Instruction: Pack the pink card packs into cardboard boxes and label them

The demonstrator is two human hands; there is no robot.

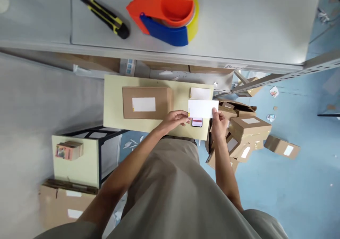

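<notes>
My right hand (220, 125) holds a blank-looking white label (201, 108) by its right end, thumb on top. A small yellow mark shows at the label's lower left corner. Close to that corner is my left hand (175, 120), fingers stretched out and slightly apart; whether a fingertip touches the label I cannot tell. Below the label lies a phone (197, 122) with a lit screen, partly covered. Behind it sits a white stack of labels (200, 93). To the left, a brown cardboard box (147, 109) bearing a white label rests on the pale yellow table (113, 106).
On the grey shelf (247, 23) above the table lie a tape dispenser (167, 17) and a box cutter (106, 16). Several labelled cartons (249, 127) are piled at the right. A small table (75, 168) at lower left carries a bundle (69, 150), beside a large carton (57, 205).
</notes>
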